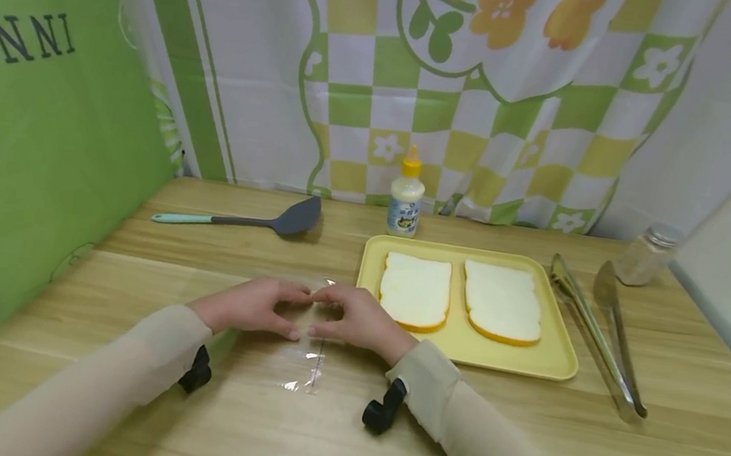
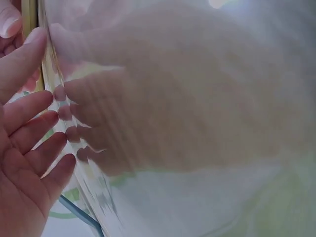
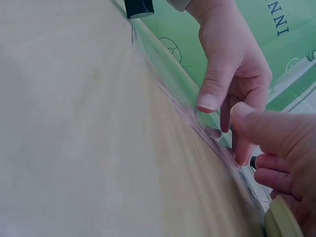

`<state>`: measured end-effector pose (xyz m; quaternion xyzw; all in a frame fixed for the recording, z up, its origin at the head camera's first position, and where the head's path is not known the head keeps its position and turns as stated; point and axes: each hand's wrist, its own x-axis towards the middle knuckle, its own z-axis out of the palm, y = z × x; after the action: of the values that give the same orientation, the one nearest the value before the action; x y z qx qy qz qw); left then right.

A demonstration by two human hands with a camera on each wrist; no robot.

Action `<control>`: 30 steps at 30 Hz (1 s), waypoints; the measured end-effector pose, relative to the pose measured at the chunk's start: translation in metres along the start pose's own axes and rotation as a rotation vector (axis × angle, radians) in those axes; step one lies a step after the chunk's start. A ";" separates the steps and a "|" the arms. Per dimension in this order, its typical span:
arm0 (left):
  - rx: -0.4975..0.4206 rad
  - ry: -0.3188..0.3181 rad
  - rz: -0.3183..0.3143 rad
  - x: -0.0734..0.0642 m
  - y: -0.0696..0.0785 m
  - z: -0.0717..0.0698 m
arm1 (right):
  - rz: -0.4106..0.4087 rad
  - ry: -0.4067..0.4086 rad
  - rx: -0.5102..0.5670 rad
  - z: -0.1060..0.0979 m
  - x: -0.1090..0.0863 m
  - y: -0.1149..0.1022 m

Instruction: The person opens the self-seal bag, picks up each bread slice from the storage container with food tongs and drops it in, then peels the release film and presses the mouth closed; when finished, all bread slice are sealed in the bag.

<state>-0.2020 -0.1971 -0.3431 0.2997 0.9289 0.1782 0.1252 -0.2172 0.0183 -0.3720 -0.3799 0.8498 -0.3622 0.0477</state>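
Note:
A sheet of clear plastic film, possibly a bag, lies flat on the table, glinting along a straight edge or seam. My left hand rests on it, and in the left wrist view the fingers are extended with their tips at the film's surface. Facing it, my right hand is close enough that the index fingertips nearly meet. In the right wrist view the right thumb reaches toward the left hand; nothing clearly shows between thumb and fingers. The film's far part is partly hidden by the hands.
A yellow tray with two bread slices stands right of my hands. Behind it is a squeeze bottle. Metal tongs and a glass shaker stand at right. A spatula lies back left.

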 end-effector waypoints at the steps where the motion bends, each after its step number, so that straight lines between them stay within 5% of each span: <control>1: 0.004 -0.011 -0.003 0.000 0.000 0.000 | -0.004 -0.001 -0.018 0.000 0.000 0.000; 8: -0.035 -0.030 -0.023 -0.001 -0.001 -0.001 | -0.025 -0.017 -0.115 -0.001 0.001 -0.003; 20: -0.085 -0.042 -0.066 -0.008 -0.004 0.004 | 0.011 -0.061 -0.126 0.002 0.003 -0.007; 30: -0.126 -0.072 -0.048 -0.029 -0.021 0.005 | 0.014 -0.068 -0.122 0.001 0.002 -0.008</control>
<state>-0.1878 -0.2290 -0.3526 0.2749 0.9176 0.2225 0.1813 -0.2135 0.0128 -0.3675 -0.3884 0.8708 -0.2963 0.0560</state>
